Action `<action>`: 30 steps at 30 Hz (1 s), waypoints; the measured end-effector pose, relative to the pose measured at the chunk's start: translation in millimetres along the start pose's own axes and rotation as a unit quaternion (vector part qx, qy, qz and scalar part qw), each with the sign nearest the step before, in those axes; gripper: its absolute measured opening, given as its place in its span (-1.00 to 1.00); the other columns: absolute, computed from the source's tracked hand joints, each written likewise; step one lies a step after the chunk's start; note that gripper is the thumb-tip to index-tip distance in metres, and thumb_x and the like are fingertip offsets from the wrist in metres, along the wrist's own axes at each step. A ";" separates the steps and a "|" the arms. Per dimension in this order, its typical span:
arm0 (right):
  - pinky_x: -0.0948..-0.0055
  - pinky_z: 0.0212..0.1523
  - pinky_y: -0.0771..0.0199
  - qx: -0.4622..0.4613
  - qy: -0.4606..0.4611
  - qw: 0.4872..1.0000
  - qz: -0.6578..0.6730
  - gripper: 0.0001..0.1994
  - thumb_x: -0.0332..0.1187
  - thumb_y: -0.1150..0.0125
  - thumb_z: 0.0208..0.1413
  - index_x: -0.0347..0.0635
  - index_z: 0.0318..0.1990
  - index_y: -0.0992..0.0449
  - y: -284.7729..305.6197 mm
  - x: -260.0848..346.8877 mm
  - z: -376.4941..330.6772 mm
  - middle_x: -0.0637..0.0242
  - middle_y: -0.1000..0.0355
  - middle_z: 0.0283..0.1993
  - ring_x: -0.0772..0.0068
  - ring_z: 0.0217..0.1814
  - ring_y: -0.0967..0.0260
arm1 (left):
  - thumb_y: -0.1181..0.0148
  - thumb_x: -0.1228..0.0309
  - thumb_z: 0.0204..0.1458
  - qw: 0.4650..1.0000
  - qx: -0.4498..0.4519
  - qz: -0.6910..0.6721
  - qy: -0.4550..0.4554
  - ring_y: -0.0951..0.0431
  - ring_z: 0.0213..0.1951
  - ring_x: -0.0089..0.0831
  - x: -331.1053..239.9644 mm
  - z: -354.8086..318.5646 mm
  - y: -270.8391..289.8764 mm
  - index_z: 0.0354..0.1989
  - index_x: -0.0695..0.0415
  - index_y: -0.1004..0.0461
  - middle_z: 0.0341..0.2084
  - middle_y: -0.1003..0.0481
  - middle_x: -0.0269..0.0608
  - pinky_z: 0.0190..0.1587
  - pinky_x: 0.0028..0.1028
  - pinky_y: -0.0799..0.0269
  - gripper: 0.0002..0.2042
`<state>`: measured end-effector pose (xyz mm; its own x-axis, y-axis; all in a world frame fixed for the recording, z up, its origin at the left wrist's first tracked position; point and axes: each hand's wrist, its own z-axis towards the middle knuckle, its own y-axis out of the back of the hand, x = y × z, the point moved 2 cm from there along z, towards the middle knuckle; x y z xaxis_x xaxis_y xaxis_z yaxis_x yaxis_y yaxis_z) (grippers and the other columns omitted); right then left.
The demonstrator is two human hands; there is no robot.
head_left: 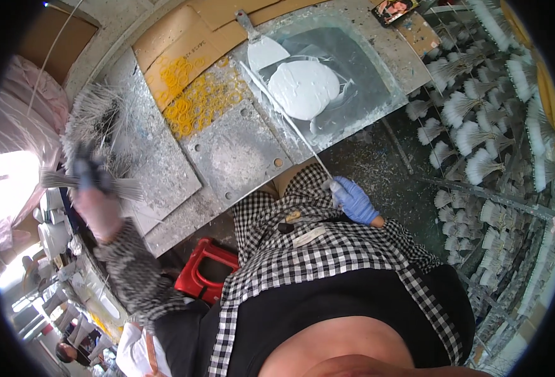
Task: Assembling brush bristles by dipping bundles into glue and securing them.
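My left hand (95, 204), in a dark glove smeared by motion, is at the left edge of the bench. It is closed round a bundle of thin grey sticks (126, 188) that poke out on both sides. Close by lies a heap of similar thin grey sticks (95, 113). My right hand (356, 202), in a blue glove, is near my lap with its fingers closed on the lower end of a long thin whitish rod (297, 130). The rod reaches up past a puddle of white paste (305, 88) on a glass sheet (368, 88). A wide scraper (265, 53), coated white, rests beside the paste.
Yellow rings (189, 94) lie scattered on cardboard and the bench. A grey metal plate (239, 151) with holes sits nearer me. A red stool (205, 270) stands below. Racks of white-tipped fan-shaped bundles (472, 113) fill the right side. Another person (139, 352) is at lower left.
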<state>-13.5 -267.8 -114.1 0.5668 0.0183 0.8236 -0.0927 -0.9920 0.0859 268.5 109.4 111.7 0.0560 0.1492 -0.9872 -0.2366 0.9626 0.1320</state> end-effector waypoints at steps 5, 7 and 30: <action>0.47 -0.38 -0.40 -0.106 0.059 0.990 -0.077 -0.62 -0.11 0.08 0.42 -0.20 -0.07 -0.59 1.2 26.4 -9.6 0.35 -0.49 -0.40 0.55 -0.47 -0.36 | -0.02 0.22 0.36 0.999 0.047 0.000 0.014 -0.47 -0.41 -0.72 45.8 -103.2 -47.0 0.17 0.18 -0.46 -0.12 -0.60 -0.15 -0.54 -0.76 -0.18 -0.64; 0.46 -0.31 -0.46 -0.116 0.080 0.986 -0.093 -0.62 -0.13 0.09 0.43 -0.22 -0.07 -0.59 6.1 32.4 -12.8 0.30 -0.54 -0.36 0.50 -0.39 -0.46 | -0.02 0.26 0.37 0.997 0.055 -0.022 0.045 -0.50 -0.42 -0.69 59.8 -122.0 -55.5 0.16 0.19 -0.45 -0.16 -0.61 -0.14 -0.55 -0.75 -0.18 -0.67; 0.39 -0.25 -0.48 -0.244 0.126 0.945 -0.178 -0.69 -0.25 0.03 0.41 -0.25 -0.10 -0.61 68.9 -12.0 -43.8 0.20 -0.60 -0.27 0.43 -0.35 -0.50 | -0.04 0.31 0.36 0.987 0.108 -0.060 0.101 -0.53 -0.43 -0.64 79.4 -148.2 -81.9 0.16 0.25 -0.44 -0.27 -0.59 -0.17 -0.53 -0.72 -0.25 -0.67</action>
<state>-62.6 -331.0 -93.6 0.4260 0.4306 0.7957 -0.3334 -0.7429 0.5805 148.5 8.9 9.3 -0.1283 0.0034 -0.9917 -0.0267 0.9996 0.0069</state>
